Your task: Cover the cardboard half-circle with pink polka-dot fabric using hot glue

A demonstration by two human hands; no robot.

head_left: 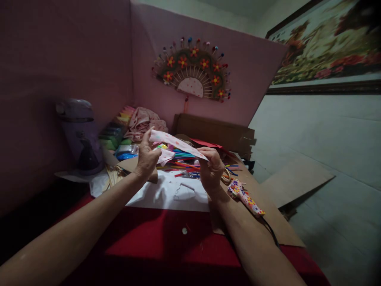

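Note:
A strip of pale pink patterned fabric (175, 142) is stretched between my two hands above the table. My left hand (146, 159) pinches its left end between fingers and thumb. The right end is gripped by my right hand (212, 167), its fingers curled. Below the strip, near my left hand, hangs or lies another pale patterned piece (165, 156); I cannot tell whether it is joined to the strip. Under my hands lies a white paper sheet (169, 198), with pliers (190, 174) and coloured pipe cleaners (186, 155) at its far side.
A flowered glue gun (245, 198) rests on cardboard (276, 226) at the right, its cord running forward. At the left stand a purple bottle (80, 137) and wooden sticks (112, 177). Crumpled pink cloth (145, 121) lies behind. A decorated fan (193, 71) hangs on the pink panel.

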